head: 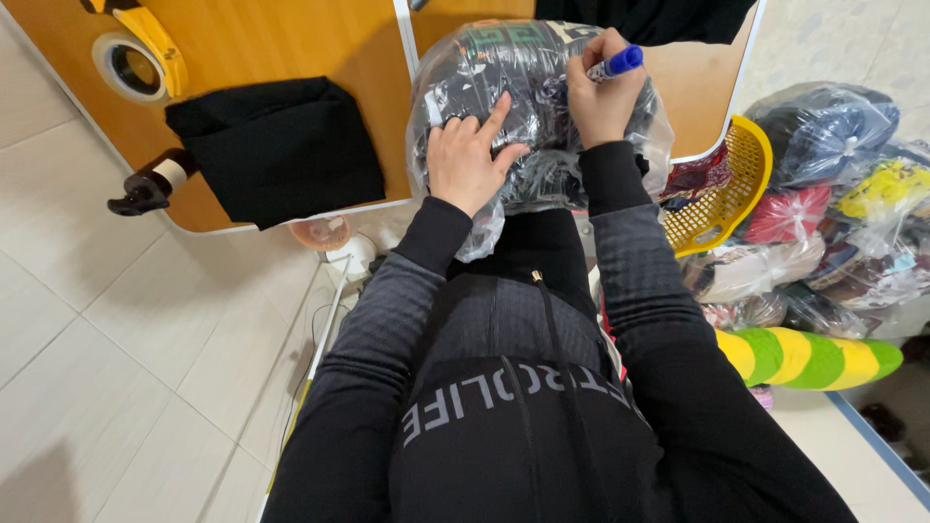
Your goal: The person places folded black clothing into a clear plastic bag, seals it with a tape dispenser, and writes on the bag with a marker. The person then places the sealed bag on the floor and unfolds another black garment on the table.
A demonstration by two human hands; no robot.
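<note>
Clear plastic bag (528, 107), stuffed with dark patterned clothing, lying at the near edge of an orange table (271, 39) and overhanging it toward the person's body. Left hand (470, 160) pressed flat on the front of the bag, fingers spread, index finger pointing up along the plastic; it grips nothing. Right hand (601, 92) closed around a blue marker (620, 62), the capped or butt end sticking out to the right above the knuckles; the tip is hidden behind the hand, so whether it touches the bag cannot be told. The two hands sit close together on the same bag, not touching one another. Both arms in dark long sleeves. On the table, left of the bag and well apart from it, a folded black cloth (276, 145). At the table's left edge, a black tape dispenser (145, 189) with a white roll. Right of the table, a yellow plastic basket (722, 189) tilted on its side. Beyond it, a heap of filled clear bags (833, 194) of mixed colours. Below the heap, a green-and-yellow striped soft item (814, 358). Pale tiled floor (116, 339) on the left.
</note>
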